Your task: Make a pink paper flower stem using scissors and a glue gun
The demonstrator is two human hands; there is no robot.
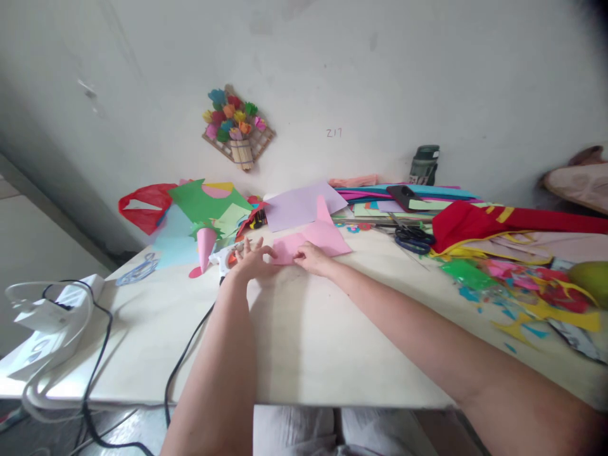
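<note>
A sheet of pink paper (327,239) lies on the table in front of me. My right hand (311,258) has its fingers curled at the near edge of that sheet, pinching it. At the sheet's left end rests my left hand (253,259), its fingers spread and one fingertip touching the paper. Just left of it is a white glue gun (219,258) with a black cord, partly hidden by the hand. A pink paper cone (206,247) with green fringed paper stands further left, beside a small red paper disc (195,272).
Purple paper (301,208) and green paper (202,201) lie at the back. Dark-handled scissors (413,239), a red cloth (468,225) and colourful paper scraps (517,297) are on the right. A white power strip (61,316) with trailing cords sits at the left edge.
</note>
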